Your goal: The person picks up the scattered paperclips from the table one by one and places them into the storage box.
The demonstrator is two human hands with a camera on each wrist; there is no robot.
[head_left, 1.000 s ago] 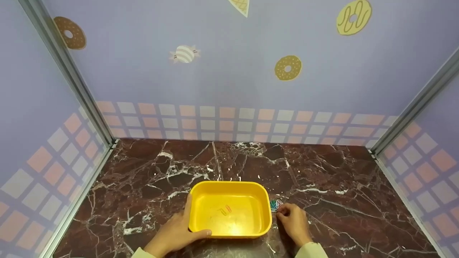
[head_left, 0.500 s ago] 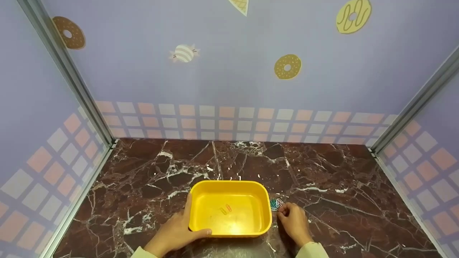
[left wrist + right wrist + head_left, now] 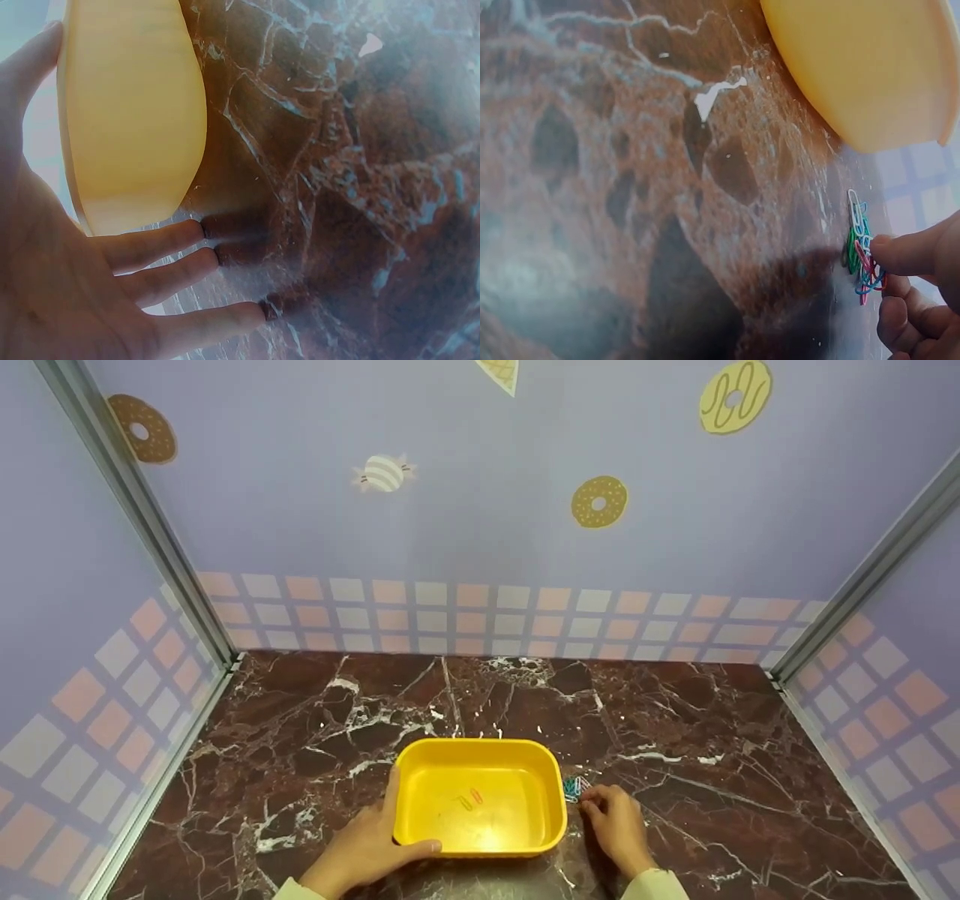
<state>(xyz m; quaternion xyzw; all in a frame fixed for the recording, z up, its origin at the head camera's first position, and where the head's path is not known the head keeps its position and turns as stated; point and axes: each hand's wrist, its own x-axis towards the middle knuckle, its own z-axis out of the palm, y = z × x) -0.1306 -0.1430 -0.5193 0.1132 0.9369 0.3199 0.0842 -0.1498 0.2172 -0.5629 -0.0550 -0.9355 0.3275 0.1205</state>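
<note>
A yellow plastic bin (image 3: 480,750) stands on the marbled table. On its floor lie a pink paper clip (image 3: 476,796) and a yellowish one beside it. My left hand (image 3: 367,844) rests against the bin's near left corner, thumb along the near side and index finger along the left wall; its fingers look straight in the left wrist view. To the right of the bin is a small pile of paper clips (image 3: 856,244) in green, white, red and blue. With thumb and index finger my right hand (image 3: 616,825) pinches a paper clip at the pile's edge; fingertips partly hide it.
The dark red marbled tabletop (image 3: 300,780) has white veins and pale specks. Lilac panels (image 3: 480,540) with printed sweets and a tiled band enclose it at the back and both sides. Metal posts (image 3: 180,562) stand at the back corners.
My right fingertips shift only slightly at the paper clip pile, and a few clips lie a little differently. The left hand and the bin stay in place.
</note>
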